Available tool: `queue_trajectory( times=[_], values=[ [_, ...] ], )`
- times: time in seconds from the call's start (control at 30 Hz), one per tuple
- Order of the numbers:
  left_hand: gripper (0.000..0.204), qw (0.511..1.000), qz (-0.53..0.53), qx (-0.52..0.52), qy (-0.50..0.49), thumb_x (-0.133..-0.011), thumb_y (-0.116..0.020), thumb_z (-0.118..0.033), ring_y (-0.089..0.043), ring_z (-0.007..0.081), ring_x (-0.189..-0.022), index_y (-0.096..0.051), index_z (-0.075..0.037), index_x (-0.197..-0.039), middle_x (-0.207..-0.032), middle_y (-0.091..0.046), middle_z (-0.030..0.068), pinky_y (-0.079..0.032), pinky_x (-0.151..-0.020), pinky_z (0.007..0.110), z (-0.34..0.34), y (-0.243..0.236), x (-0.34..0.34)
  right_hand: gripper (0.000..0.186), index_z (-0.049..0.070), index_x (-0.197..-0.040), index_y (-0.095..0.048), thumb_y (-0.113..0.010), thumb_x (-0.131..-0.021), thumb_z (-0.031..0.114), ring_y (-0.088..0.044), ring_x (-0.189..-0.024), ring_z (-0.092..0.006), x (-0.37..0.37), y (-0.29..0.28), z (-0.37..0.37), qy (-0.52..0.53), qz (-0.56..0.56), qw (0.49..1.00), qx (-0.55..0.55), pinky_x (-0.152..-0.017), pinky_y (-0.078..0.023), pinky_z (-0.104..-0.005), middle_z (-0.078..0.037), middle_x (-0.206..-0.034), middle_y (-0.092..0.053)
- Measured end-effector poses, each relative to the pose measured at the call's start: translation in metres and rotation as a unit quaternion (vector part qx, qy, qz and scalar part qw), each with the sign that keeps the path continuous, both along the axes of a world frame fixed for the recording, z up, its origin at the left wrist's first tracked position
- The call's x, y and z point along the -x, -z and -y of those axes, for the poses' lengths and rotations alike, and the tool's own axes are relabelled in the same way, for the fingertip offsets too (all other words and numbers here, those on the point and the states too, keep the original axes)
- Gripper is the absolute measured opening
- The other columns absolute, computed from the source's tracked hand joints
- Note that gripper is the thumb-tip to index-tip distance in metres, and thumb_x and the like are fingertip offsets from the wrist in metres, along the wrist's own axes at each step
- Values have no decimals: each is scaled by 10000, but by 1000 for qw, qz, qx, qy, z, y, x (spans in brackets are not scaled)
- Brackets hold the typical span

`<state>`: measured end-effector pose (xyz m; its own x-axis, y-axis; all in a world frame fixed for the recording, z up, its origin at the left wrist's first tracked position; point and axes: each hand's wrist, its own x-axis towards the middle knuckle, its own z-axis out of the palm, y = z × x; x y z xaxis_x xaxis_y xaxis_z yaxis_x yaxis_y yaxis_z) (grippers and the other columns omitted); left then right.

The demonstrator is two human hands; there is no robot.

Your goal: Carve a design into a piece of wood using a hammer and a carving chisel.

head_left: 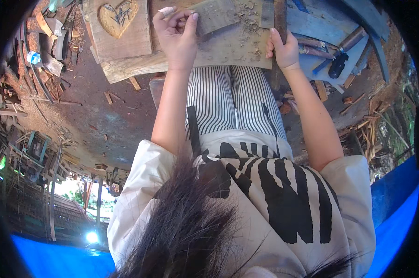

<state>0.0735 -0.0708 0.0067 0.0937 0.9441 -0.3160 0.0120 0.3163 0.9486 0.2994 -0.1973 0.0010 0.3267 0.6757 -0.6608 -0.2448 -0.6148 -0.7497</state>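
Snugly, the right fingers curl round a wooden bar.

Bright daylight, white glare spot at lower left, fisheye-bent edges, black corners

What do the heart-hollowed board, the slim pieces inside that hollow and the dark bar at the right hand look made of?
Heart-hollowed board: wood, apparently unvarnished; matte brown, paler where cut.
Slim pieces: probably metal; thin, grey, nail-like.
Dark bar: possibly wood, dull brown; finish unclear.
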Motion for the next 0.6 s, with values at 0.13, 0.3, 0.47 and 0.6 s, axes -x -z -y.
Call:
queue_trajectory(
  times=[0.13,0.3,0.47,0.6],
  values=[
    [506,999,35,10,-35,-861,-706,29,-491,45,-744,-356,-110,-1199,-970,-639,88,-434,-674,165,0,-2,-4,262,38,-883,-468,-567,-995,253,-493,-462,-132,0,0,0,-21,17,1000,-10,-446,-458,-299,-39,-608,-499],
    [493,999,16,-32,-11,-869,-694,27,-498,48,-761,-352,-116,-1194,-978,-634,80,-435,-678,169,1,3,0,251,39,-896,-478,-567,-996,251,-499,-468,-128,1,-1,1,-6,1,1000,-12,-452,-460,-296,-35,-617,-504],
    [469,981,-74,-176,29,-845,-713,-9,-491,76,-727,-392,-112,-1170,-924,-634,23,-452,-623,235,0,17,7,240,37,-904,-489,-576,-994,241,-514,-483,-119,10,-6,-1,1,15,1000,4,-467,-462,-283,-28,-626,-511],
    [462,946,-192,-251,73,-827,-729,0,-520,86,-735,-410,-105,-1144,-957,-650,42,-454,-664,235,0,12,8,220,15,-944,-532,-609,-970,219,-498,-467,-102,26,-16,-4,15,84,996,10,-455,-435,-260,-11,-615,-532]
  ],
)
